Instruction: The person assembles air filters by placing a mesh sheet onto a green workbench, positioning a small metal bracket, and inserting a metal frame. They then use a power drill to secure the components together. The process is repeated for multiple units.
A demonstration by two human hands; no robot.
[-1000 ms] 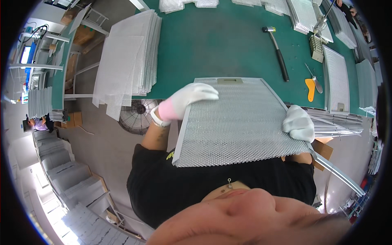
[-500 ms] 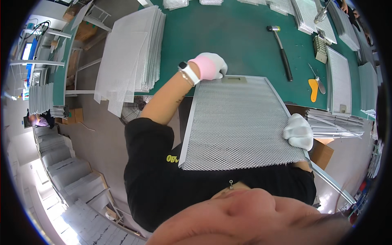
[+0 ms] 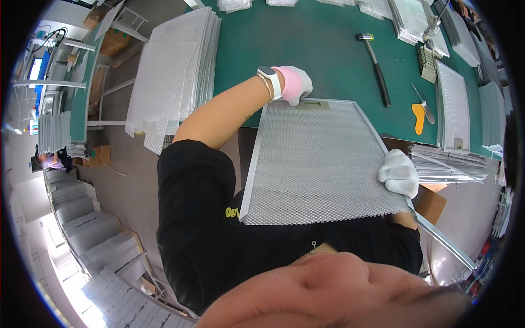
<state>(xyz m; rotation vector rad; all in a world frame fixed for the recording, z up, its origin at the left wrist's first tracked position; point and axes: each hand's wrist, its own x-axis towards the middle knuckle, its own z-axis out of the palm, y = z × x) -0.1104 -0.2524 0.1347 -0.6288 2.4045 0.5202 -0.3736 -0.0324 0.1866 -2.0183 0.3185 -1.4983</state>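
Observation:
A silver metal mesh filter panel (image 3: 322, 164) lies across the near edge of the green table and reaches back toward my chest. Frame strips edge its far and left sides, while the near mesh edge is bare. My left hand (image 3: 297, 86), in a white and pink glove, is closed at the far frame edge, beside a small latch plate (image 3: 314, 105); its fingertips are partly hidden. On the right side, my white-gloved right hand (image 3: 399, 173) is wrapped round the panel's edge. A long metal frame strip (image 3: 445, 240) slants outward below that hand.
On the green table (image 3: 284, 44) are a hammer (image 3: 377, 71), a screwdriver (image 3: 424, 104) and an orange-yellow handle-shaped tool (image 3: 418, 119). Mesh sheets (image 3: 169, 71) are stacked at left. A framed panel (image 3: 454, 106) lies at right, above bundled metal strips (image 3: 445, 165).
My left hand has slid a little to the right along the far edge, and its forearm has swung flatter. The panel and my right hand have barely shifted.

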